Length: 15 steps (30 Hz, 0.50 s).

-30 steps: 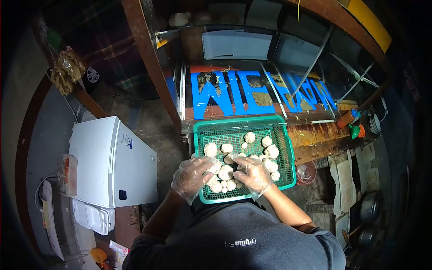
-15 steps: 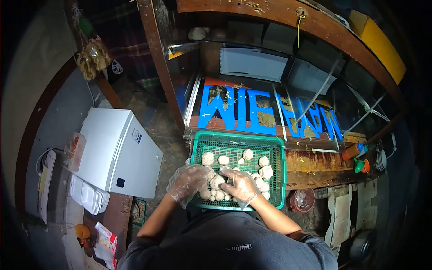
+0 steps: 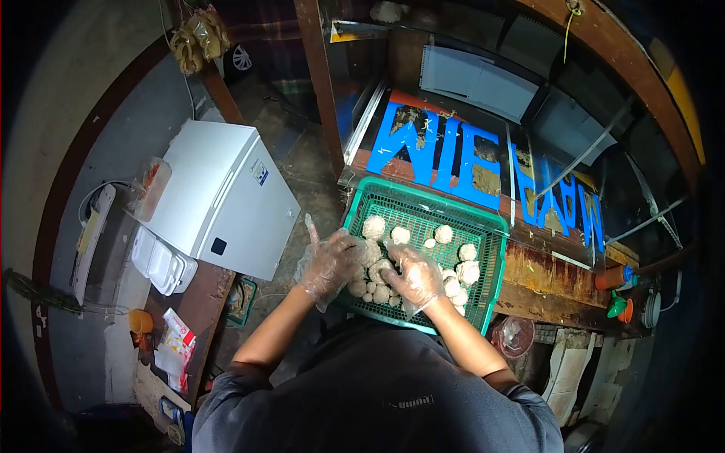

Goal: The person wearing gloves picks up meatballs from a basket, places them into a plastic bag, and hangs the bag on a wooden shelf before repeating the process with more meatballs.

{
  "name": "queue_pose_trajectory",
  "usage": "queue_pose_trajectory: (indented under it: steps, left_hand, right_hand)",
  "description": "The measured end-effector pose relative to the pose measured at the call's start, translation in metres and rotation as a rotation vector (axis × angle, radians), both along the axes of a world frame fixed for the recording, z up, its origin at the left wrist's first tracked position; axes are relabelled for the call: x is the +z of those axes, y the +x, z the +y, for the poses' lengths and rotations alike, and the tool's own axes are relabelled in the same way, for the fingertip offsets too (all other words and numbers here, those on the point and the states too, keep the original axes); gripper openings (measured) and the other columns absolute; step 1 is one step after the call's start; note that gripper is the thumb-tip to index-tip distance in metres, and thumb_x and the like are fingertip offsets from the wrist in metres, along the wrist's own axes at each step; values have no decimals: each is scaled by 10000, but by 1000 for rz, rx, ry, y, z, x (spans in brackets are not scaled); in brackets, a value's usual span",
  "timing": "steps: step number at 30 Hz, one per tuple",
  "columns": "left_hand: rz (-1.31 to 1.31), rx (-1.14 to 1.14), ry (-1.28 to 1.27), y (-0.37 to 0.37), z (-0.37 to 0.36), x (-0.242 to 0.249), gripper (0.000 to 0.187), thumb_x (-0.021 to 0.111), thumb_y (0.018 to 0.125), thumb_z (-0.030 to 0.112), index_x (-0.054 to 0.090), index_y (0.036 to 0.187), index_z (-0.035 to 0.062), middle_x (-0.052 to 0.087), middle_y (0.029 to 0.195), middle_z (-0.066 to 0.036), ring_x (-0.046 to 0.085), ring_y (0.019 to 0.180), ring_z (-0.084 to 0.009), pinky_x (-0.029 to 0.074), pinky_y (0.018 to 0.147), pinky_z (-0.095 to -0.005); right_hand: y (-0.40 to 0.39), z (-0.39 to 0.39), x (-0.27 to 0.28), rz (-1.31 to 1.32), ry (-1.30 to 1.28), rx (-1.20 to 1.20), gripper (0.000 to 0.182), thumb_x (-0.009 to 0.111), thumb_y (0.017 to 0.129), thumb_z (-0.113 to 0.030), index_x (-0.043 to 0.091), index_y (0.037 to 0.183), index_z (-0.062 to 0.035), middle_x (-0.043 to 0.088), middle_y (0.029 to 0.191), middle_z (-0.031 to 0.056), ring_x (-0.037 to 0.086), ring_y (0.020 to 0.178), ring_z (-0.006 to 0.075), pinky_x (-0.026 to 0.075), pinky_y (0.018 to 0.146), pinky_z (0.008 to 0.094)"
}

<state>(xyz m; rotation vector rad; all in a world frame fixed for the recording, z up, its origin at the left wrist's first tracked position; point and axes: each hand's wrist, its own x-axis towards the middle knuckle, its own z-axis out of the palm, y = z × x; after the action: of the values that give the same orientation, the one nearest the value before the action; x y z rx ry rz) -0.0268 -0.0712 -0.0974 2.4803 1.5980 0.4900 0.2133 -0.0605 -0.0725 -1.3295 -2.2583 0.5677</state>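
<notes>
A green plastic basket (image 3: 495, 283) with a mesh bottom holds several pale, lumpy meatballs (image 3: 468, 272) of different sizes, most of them gathered near its close side. Both hands wear clear plastic gloves. Over the basket's left edge is my left hand (image 3: 332, 264), its fingers bent toward the meatballs and one digit sticking out away from the rest. My right hand (image 3: 417, 281) reaches in from the right, with thumb and fingers around a meatball (image 3: 380, 272) in the cluster. The fingers partly cover some meatballs.
Beyond the basket stands a glass display case with blue lettering (image 3: 438, 151). A white chest freezer (image 3: 234, 196) is at the left, a foam box (image 3: 162, 264) near it. A reddish bucket (image 3: 513, 336) sits right of the basket, beside a wooden bench (image 3: 544, 283).
The camera view has turned, so the whole scene sits tilted and shifted. Both hands stay over the same meatballs, and a digit of my left hand now sticks outward.
</notes>
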Motion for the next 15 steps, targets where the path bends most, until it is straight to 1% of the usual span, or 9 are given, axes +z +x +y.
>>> queue_pose_trajectory:
  steps: [3, 5, 6, 8, 9, 11, 12, 14, 15]
  left_hand:
    - [-10, 6, 53, 2, -2, 1, 310, 699, 837, 253, 689, 1144, 210, 618, 1209, 31, 482, 1295, -244, 75, 1059, -804]
    - [189, -125, 30, 4, -6, 23, 301, 692, 840, 232, 693, 1136, 176, 626, 1187, -11, 529, 1238, -260, 234, 1095, -707]
    - [188, -126, 23, 6, -7, 16, 301, 692, 840, 232, 693, 1136, 176, 626, 1187, -11, 529, 1238, -260, 234, 1095, -707]
    - [-181, -47, -117, 9, -9, -1, 255, 601, 885, 247, 711, 1085, 132, 619, 1226, -61, 532, 1236, -268, 352, 1131, -490]
    - [-183, -49, -123, 13, -13, 3, 255, 601, 885, 247, 711, 1085, 132, 619, 1226, -61, 532, 1236, -268, 352, 1131, -490]
    - [-161, -23, 2, 22, -22, 11, 279, 519, 941, 226, 675, 1119, 78, 629, 1181, -123, 588, 1143, -309, 497, 966, -397]
    - [-164, -24, -3, 25, -22, 19, 279, 519, 941, 226, 675, 1119, 78, 629, 1181, -123, 588, 1143, -309, 497, 966, -397]
    - [169, -32, -431, 29, -20, 32, 219, 581, 906, 262, 671, 1008, 90, 633, 1162, -132, 614, 1081, -323, 511, 922, -418]
    - [169, -41, -437, 28, -19, 20, 219, 581, 906, 262, 671, 1008, 90, 633, 1162, -132, 614, 1081, -323, 511, 922, -418]
  right_hand:
    - [-1, 2, -7, -45, 37, 9, 458, 691, 817, -312, 635, 1200, -67, 671, 1033, 145, 642, 975, 348, 512, 846, 443]
    - [1, 3, -8, -95, -24, 16, 520, 683, 810, -344, 600, 1253, -84, 665, 1108, 180, 644, 1023, 358, 515, 901, 447]
    - [1, 3, -7, -103, -60, 9, 516, 684, 812, -348, 603, 1247, -83, 661, 1135, 190, 641, 1043, 358, 513, 912, 445]
    - [4, 2, -10, -116, -89, 0, 520, 679, 821, -353, 600, 1258, -83, 650, 1196, 208, 634, 1080, 362, 510, 932, 443]
    - [5, 1, -10, -118, -95, -3, 520, 679, 821, -353, 600, 1258, -83, 650, 1196, 208, 634, 1080, 362, 510, 932, 443]
    - [6, 1, -9, -153, -83, -5, 526, 677, 827, -352, 597, 1276, -90, 642, 1223, 209, 631, 1093, 365, 509, 938, 441]
    - [4, 0, -12, -172, -49, -15, 540, 675, 823, -342, 589, 1294, -94, 655, 1189, 187, 632, 1086, 358, 513, 928, 443]
    - [4, 0, -6, -159, -94, -14, 538, 678, 823, -345, 596, 1300, -110, 657, 1184, 179, 625, 1096, 360, 509, 935, 443]
    - [4, 0, 0, -143, -135, -15, 537, 681, 823, -349, 604, 1306, -127, 659, 1179, 171, 617, 1105, 361, 505, 941, 443]
